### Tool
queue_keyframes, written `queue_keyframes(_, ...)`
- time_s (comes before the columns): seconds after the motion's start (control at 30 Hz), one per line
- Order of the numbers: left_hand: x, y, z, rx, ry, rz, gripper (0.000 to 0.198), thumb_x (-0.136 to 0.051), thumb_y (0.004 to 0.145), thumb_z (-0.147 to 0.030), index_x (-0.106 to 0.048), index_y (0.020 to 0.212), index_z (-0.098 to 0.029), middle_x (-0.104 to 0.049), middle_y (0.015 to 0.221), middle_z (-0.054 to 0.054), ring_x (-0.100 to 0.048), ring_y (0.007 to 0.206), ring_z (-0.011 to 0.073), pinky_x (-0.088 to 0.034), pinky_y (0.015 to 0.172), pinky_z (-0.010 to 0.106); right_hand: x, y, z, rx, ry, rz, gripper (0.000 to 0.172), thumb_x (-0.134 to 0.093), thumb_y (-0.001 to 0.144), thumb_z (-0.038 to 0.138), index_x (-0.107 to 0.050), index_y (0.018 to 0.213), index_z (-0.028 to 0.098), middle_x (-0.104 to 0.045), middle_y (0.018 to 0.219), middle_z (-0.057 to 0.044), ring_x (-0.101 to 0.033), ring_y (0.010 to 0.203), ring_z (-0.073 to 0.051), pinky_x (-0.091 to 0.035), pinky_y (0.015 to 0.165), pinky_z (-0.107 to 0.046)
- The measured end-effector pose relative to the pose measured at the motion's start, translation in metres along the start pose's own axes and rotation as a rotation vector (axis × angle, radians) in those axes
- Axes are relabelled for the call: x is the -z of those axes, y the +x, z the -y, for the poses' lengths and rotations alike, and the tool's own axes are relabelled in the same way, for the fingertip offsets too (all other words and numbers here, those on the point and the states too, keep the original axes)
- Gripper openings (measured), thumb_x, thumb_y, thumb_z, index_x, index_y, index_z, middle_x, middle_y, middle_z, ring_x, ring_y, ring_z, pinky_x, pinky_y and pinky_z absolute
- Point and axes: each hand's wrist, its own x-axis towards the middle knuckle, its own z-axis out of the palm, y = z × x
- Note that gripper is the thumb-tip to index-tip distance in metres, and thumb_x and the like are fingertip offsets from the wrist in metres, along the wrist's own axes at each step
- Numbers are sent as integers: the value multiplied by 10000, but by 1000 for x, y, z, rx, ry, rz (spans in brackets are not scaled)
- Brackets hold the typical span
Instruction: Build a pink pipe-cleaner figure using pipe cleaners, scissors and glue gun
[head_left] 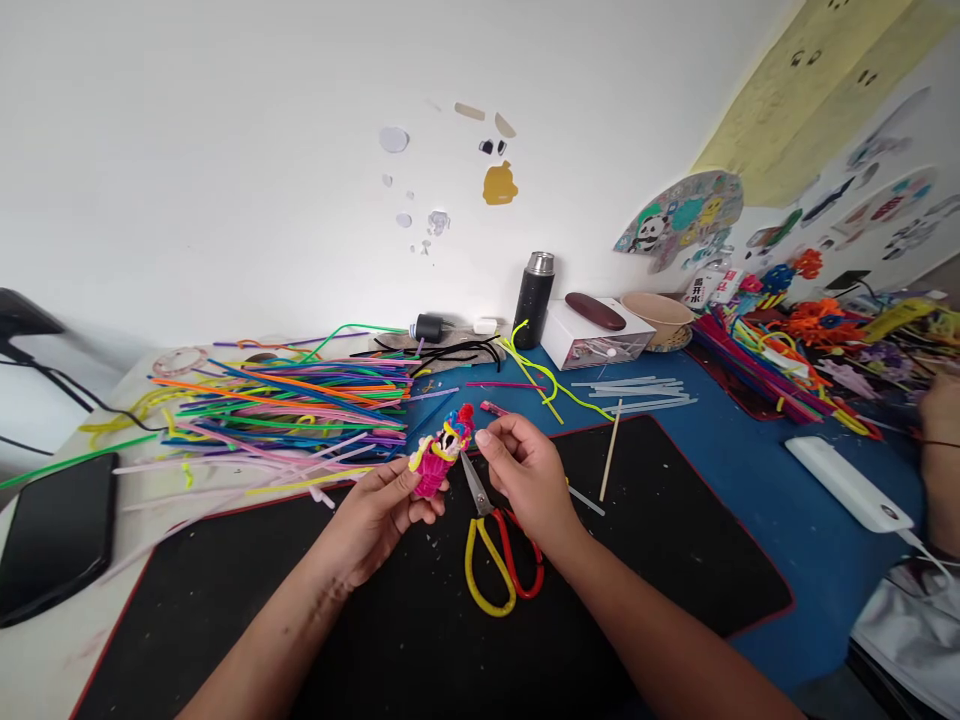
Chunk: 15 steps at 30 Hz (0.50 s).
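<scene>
Between the fingers and thumb of my left hand (390,500) is a small pipe cleaner doll (433,468), tilted, with a magenta body, yellow trim and a blue and red top. My right hand (525,470) is closed in a pinch just right of the doll's top; whatever sits in the fingertips is too small or hidden to make out. Below both hands, scissors (484,530) with one yellow and one red handle lie on the black mat (637,560), blades pointing toward the doll.
Many colourful pipe cleaners (292,400) lie at the left. Behind are a black thermos (534,300), a white box (592,335) and a bowl (660,315). Translucent glue sticks (637,390), a wooden stick (610,450), a white power bank (847,485), a phone (56,540) and another person's arm (941,460) surround the mat.
</scene>
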Motion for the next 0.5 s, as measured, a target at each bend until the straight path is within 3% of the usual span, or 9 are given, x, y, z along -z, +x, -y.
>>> queue_keyframes(0.5, -3, -1, -1, -7, 26, -10, 399, -1022, 686, -443, -859, 851, -119, -781, 777, 92, -709, 621, 144, -605, 582, 203, 2, 2, -3, -32, -6, 44, 448, -785, 881, 636, -593, 838, 233, -367, 575, 100, -267, 477, -86, -233, 458, -242)
